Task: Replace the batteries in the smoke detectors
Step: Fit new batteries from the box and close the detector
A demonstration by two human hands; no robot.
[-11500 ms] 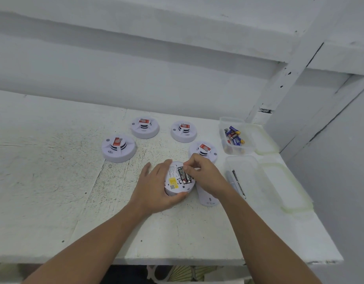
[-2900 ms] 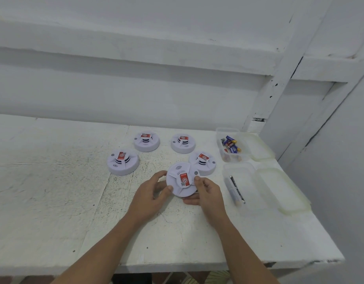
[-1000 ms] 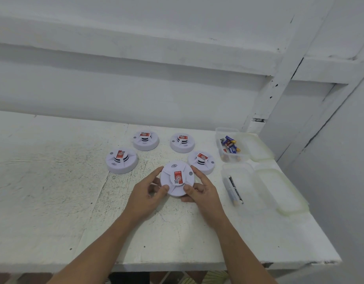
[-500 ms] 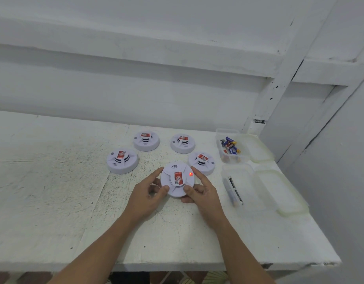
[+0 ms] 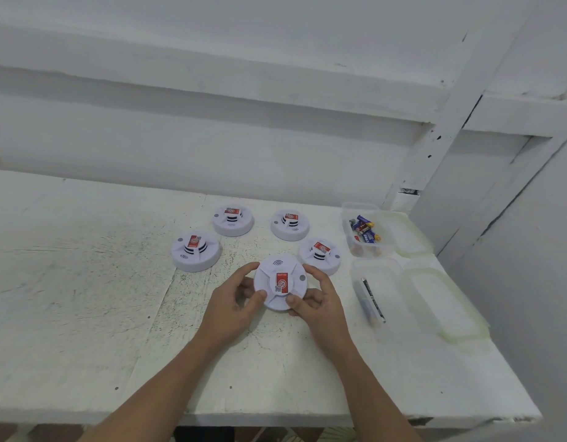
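Note:
A round white smoke detector [image 5: 280, 283] with a red sticker on top is held face up just above the white table [image 5: 84, 298]. My left hand [image 5: 234, 306] grips its left rim and my right hand [image 5: 320, 303] grips its right rim. Its small indicator at the upper right is dark. Several more detectors of the same kind rest behind it: one at the left [image 5: 195, 255], one at the back left [image 5: 233, 219], one at the back [image 5: 290, 224] and one to the right [image 5: 320, 255].
A clear tub [image 5: 360, 250] with several blue and red batteries stands at the back right, its lid [image 5: 406, 234] beside it. A nearer clear tub [image 5: 387, 272] holds black batteries [image 5: 371, 301], lid [image 5: 448, 304] to its right. The table's front edge is close.
The detector was open with batteries showing, then closed and turned face up. Its red light, lit half a second ago, is now off. Both hands stay on its rim.

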